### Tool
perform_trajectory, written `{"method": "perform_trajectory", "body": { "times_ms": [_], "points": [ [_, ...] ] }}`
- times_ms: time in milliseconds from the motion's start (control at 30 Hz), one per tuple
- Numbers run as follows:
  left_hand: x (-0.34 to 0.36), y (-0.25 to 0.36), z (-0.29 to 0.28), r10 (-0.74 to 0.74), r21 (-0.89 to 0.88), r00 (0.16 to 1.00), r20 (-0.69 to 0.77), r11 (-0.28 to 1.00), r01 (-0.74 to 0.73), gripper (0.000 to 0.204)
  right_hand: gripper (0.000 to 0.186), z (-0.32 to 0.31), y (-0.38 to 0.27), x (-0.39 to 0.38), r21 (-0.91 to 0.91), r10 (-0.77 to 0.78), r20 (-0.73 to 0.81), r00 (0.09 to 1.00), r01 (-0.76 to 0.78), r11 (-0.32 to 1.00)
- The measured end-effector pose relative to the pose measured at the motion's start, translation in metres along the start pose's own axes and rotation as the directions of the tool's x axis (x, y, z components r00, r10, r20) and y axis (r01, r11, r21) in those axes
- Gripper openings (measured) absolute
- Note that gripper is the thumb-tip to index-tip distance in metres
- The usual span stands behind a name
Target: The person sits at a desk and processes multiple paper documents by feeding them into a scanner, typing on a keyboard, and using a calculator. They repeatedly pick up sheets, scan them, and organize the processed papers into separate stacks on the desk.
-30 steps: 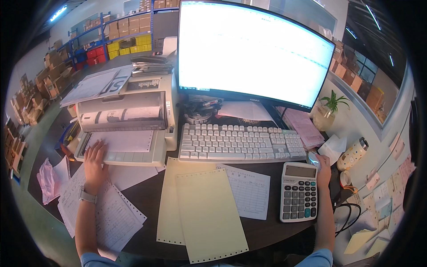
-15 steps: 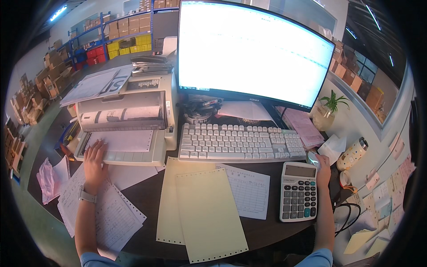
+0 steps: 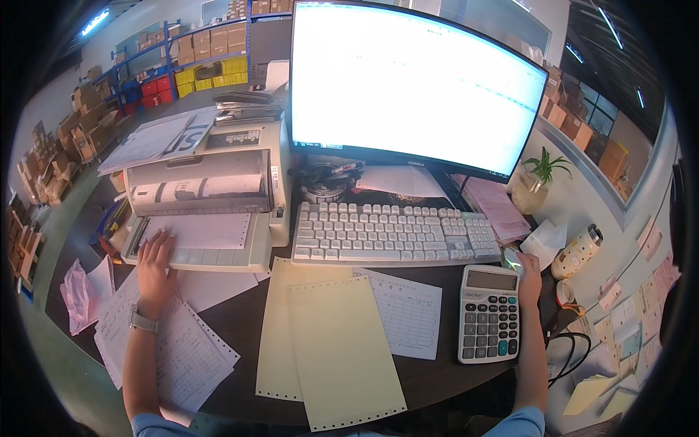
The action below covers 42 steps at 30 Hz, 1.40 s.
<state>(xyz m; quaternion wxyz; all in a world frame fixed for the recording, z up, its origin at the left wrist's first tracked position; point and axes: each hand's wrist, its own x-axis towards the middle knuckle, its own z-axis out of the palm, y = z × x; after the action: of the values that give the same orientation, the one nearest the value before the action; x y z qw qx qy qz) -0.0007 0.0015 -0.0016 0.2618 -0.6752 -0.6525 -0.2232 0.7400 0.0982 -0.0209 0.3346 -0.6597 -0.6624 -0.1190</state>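
My left hand [image 3: 154, 266], with a watch on its wrist, lies flat with fingers stretched over the front tray of the printer [image 3: 266, 244]. Under its fingertips is a white sheet with holes along its edge [image 3: 207, 229], lying in the tray. At the right, my right hand [image 3: 529, 278] is closed over a computer mouse [image 3: 512, 260], whose lit front shows past the fingers. Just left of that hand lies a big-button calculator [image 3: 489, 315]. A white keyboard [image 3: 397, 233] stands between my hands, below the bright monitor [image 3: 415, 87].
Pale yellow perforated sheets [image 3: 342, 349] and a printed form [image 3: 408, 313] lie before the keyboard. Handwritten papers [image 3: 189, 357] spread under my left forearm. A potted plant [image 3: 535, 186], a patterned bottle [image 3: 577, 251] and a tape roll [image 3: 565, 293] stand at right; black cables [image 3: 582, 353] loop beside my right forearm.
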Motion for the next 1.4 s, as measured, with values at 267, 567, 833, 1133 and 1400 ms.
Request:
{"method": "perform_trajectory", "body": {
  "times_ms": [267,567,833,1133,1400],
  "points": [
    [0.000,-0.002,0.003,0.006,0.006,1.000,0.005,1.000,-0.006,0.057,0.042,0.000,0.000,-0.001,0.014,0.003,0.003,1.000,-0.003,1.000],
    [-0.001,-0.002,0.002,-0.003,0.016,1.000,0.004,1.000,0.003,0.058,0.043,0.000,-0.001,-0.001,0.007,0.009,-0.001,1.000,-0.009,1.000],
    [-0.001,-0.003,0.003,0.000,0.016,1.000,-0.002,1.000,0.000,0.057,0.042,-0.003,-0.003,0.000,0.006,0.007,-0.010,1.000,-0.007,1.000],
    [-0.004,-0.004,0.003,-0.016,0.050,1.000,-0.009,0.999,0.016,0.057,0.037,-0.004,-0.006,0.002,-0.049,0.046,0.052,0.998,-0.043,0.998],
    [-0.001,0.000,0.002,-0.015,0.036,1.000,0.008,0.999,0.015,0.057,0.034,-0.002,-0.001,0.004,0.088,-0.159,0.114,0.981,0.149,0.985]
  ]
}}
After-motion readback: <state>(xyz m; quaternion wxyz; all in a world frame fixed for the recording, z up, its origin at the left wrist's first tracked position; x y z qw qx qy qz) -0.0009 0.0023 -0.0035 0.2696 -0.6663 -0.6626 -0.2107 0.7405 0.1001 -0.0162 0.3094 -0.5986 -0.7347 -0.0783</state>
